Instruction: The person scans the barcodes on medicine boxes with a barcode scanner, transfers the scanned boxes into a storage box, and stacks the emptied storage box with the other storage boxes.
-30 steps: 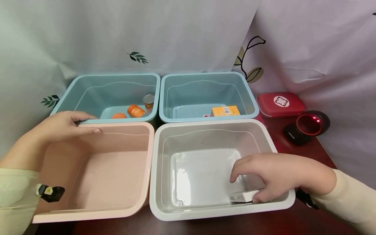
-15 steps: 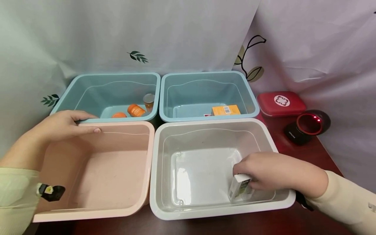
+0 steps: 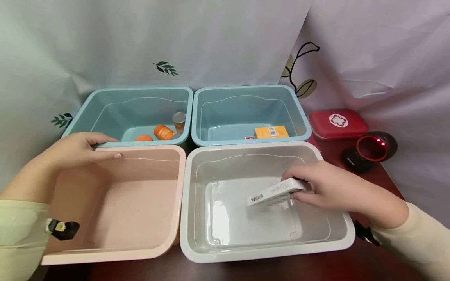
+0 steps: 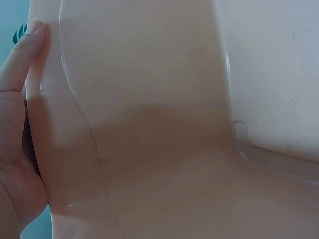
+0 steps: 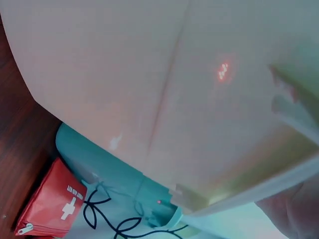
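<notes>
In the head view my right hand (image 3: 327, 187) holds a slim white carton (image 3: 270, 193) with a barcode on its end. The carton is tilted, inside the grey-white bin (image 3: 242, 257) and above its floor. In the right wrist view, part of the right hand (image 5: 294, 211) shows at the lower right, close to the bin wall. My left hand (image 3: 79, 152) rests on the back rim of the pink bin (image 3: 177, 187), its thumb on the pink side and its fingers over the blue bin's front rim. The left wrist view shows the thumb of the left hand (image 4: 22, 114) along the pink rim.
Behind, the left blue bin (image 3: 137, 89) contains orange-capped bottles (image 3: 164, 132) and a clear-lidded jar (image 3: 179, 121). A yellow box (image 3: 270, 132) lies in the right blue bin (image 3: 242, 88). At right stand a red first-aid case (image 3: 337, 123) and a black scanner (image 3: 369, 152) with red lights.
My right hand has taken hold of the white carton, stood it up, then raised it off the bin floor and tilted it leftward. The left hand has stayed in place.
</notes>
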`<action>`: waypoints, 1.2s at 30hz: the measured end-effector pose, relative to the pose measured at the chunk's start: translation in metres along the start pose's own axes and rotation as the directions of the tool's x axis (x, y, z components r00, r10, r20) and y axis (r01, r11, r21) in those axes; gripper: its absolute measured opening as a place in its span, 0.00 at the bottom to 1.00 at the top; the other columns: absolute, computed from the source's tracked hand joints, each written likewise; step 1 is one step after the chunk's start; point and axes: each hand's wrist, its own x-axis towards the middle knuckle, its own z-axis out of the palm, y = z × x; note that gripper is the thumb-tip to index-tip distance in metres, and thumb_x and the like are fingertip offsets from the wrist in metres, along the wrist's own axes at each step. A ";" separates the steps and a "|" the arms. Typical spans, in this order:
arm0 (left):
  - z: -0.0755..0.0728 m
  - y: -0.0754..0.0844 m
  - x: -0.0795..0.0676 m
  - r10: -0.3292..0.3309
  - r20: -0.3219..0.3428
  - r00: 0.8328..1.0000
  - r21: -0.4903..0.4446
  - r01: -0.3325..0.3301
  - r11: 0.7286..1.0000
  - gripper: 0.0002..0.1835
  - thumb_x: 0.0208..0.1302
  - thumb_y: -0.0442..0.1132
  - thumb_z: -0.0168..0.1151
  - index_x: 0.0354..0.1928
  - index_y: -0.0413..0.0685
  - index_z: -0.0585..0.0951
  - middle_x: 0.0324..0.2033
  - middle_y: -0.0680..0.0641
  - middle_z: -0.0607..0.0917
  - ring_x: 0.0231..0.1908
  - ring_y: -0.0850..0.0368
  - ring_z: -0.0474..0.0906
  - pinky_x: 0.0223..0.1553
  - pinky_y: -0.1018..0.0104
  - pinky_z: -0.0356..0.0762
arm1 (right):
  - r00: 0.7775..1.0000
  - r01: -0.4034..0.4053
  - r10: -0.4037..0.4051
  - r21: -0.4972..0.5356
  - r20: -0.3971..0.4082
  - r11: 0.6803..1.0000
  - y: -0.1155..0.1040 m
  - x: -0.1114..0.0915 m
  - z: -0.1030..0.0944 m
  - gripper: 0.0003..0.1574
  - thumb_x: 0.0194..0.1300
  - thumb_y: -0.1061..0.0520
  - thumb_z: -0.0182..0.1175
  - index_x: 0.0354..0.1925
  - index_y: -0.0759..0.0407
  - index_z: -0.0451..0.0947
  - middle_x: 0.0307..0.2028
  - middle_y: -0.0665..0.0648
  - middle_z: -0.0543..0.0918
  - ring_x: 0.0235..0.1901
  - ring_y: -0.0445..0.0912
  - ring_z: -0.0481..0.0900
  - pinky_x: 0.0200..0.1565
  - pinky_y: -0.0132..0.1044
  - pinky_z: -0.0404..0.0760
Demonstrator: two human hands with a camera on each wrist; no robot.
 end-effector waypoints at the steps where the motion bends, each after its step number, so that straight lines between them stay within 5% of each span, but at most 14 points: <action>1: 0.000 0.000 0.000 -0.001 0.000 1.000 0.000 0.001 1.000 0.30 0.63 0.60 0.78 0.63 0.55 0.87 0.53 0.46 0.89 0.50 0.49 0.81 0.43 0.55 0.80 | 1.000 0.001 -0.001 0.003 -0.026 1.000 0.001 -0.001 -0.001 0.29 0.57 0.65 0.79 0.50 0.40 0.81 0.36 0.33 0.80 0.30 0.32 0.74 0.33 0.25 0.75; 8: -0.001 0.001 -0.001 0.000 -0.001 1.000 -0.001 0.000 1.000 0.30 0.63 0.60 0.78 0.63 0.54 0.87 0.55 0.46 0.89 0.50 0.48 0.81 0.43 0.55 0.79 | 0.981 -0.031 0.055 0.126 -0.184 0.992 0.003 -0.014 -0.009 0.36 0.51 0.71 0.82 0.52 0.42 0.81 0.40 0.37 0.86 0.33 0.35 0.82 0.35 0.27 0.81; 14: 0.000 0.001 -0.001 -0.002 0.006 1.000 -0.006 0.002 1.000 0.31 0.64 0.60 0.78 0.64 0.54 0.87 0.54 0.46 0.89 0.51 0.47 0.81 0.44 0.53 0.80 | 0.939 -0.096 0.194 0.323 -0.285 0.941 0.006 -0.034 -0.013 0.38 0.50 0.80 0.78 0.54 0.55 0.80 0.41 0.49 0.89 0.29 0.44 0.87 0.29 0.34 0.86; 19: 0.001 0.000 -0.002 -0.004 0.005 1.000 -0.004 0.004 1.000 0.30 0.64 0.60 0.78 0.63 0.54 0.87 0.54 0.46 0.89 0.51 0.47 0.81 0.44 0.52 0.80 | 0.867 0.016 0.282 0.589 -0.410 0.808 0.019 -0.053 -0.015 0.38 0.49 0.92 0.63 0.58 0.76 0.73 0.42 0.61 0.88 0.27 0.48 0.88 0.27 0.37 0.86; 24: 0.001 0.001 -0.001 -0.005 0.001 1.000 -0.010 0.005 1.000 0.30 0.63 0.60 0.78 0.63 0.55 0.88 0.54 0.47 0.89 0.50 0.50 0.81 0.44 0.54 0.80 | 0.713 0.224 0.405 0.734 -0.572 0.641 0.034 -0.072 -0.014 0.44 0.48 0.97 0.49 0.65 0.85 0.68 0.43 0.66 0.87 0.28 0.49 0.89 0.27 0.35 0.86; 27: 0.000 0.001 -0.001 -0.003 -0.004 1.000 -0.009 0.003 1.000 0.29 0.63 0.60 0.78 0.62 0.57 0.88 0.53 0.48 0.89 0.47 0.56 0.81 0.43 0.58 0.80 | 0.642 0.337 0.468 0.772 -0.607 0.539 0.043 -0.082 -0.011 0.44 0.53 0.96 0.45 0.68 0.84 0.66 0.43 0.69 0.87 0.34 0.53 0.91 0.30 0.36 0.87; 29: 0.000 0.000 -0.001 0.000 -0.007 1.000 -0.009 0.000 1.000 0.28 0.63 0.60 0.79 0.61 0.58 0.89 0.53 0.49 0.89 0.45 0.61 0.81 0.42 0.61 0.79 | 0.621 0.430 0.484 0.784 -0.617 0.448 0.051 -0.090 -0.007 0.42 0.56 0.96 0.42 0.69 0.84 0.66 0.44 0.72 0.86 0.37 0.56 0.91 0.33 0.39 0.89; 31: 0.000 0.000 -0.002 0.001 -0.006 1.000 -0.009 -0.001 1.000 0.27 0.63 0.60 0.79 0.61 0.59 0.89 0.52 0.50 0.89 0.44 0.63 0.81 0.42 0.62 0.79 | 0.606 0.478 0.501 0.786 -0.618 0.392 0.057 -0.098 -0.003 0.40 0.60 0.94 0.40 0.69 0.83 0.66 0.46 0.73 0.86 0.41 0.58 0.91 0.37 0.42 0.89; 33: 0.000 0.000 -0.002 0.001 -0.005 1.000 -0.012 -0.001 1.000 0.27 0.63 0.59 0.79 0.60 0.59 0.89 0.52 0.50 0.89 0.44 0.63 0.80 0.41 0.61 0.79 | 0.593 0.502 0.524 0.789 -0.611 0.353 0.062 -0.106 0.001 0.38 0.63 0.93 0.39 0.69 0.82 0.67 0.48 0.74 0.87 0.43 0.58 0.91 0.39 0.43 0.89; 36: 0.000 -0.001 -0.002 0.000 -0.003 1.000 -0.013 0.000 1.000 0.27 0.62 0.59 0.79 0.61 0.58 0.89 0.52 0.50 0.89 0.44 0.62 0.81 0.41 0.61 0.79 | 0.562 0.507 0.570 0.794 -0.599 0.335 0.069 -0.118 0.008 0.34 0.67 0.90 0.38 0.67 0.79 0.69 0.50 0.72 0.87 0.45 0.58 0.91 0.40 0.44 0.88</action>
